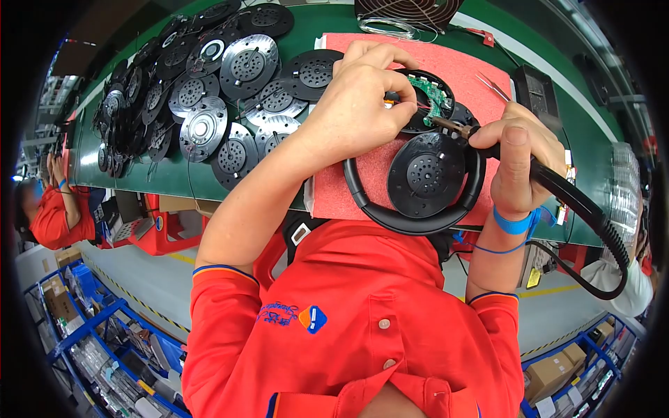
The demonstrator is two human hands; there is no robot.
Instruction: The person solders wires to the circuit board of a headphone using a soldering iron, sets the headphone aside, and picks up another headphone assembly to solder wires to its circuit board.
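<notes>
A black headphone set lies on a pink mat [481, 66]; its headband [411, 221] curves round the closed earcup [426, 174]. Above it sits the open earcup [456, 115] with a green circuit board [433, 96] inside. My left hand [355, 101] curls over that earcup's left rim, thumb and forefinger pinched at the board's edge. My right hand [519, 157] grips a black soldering iron [557, 187], and the tip touches the board's lower side. A blue strap [514, 224] circles my right wrist.
Several black and silver speaker discs [209, 90] are piled on the green table [585, 143] to the left. Tweezers [493, 87], a black box [536, 87], a wire coil [388, 28] and a fan [408, 10] lie beyond the mat. A person in red [49, 219] works at far left.
</notes>
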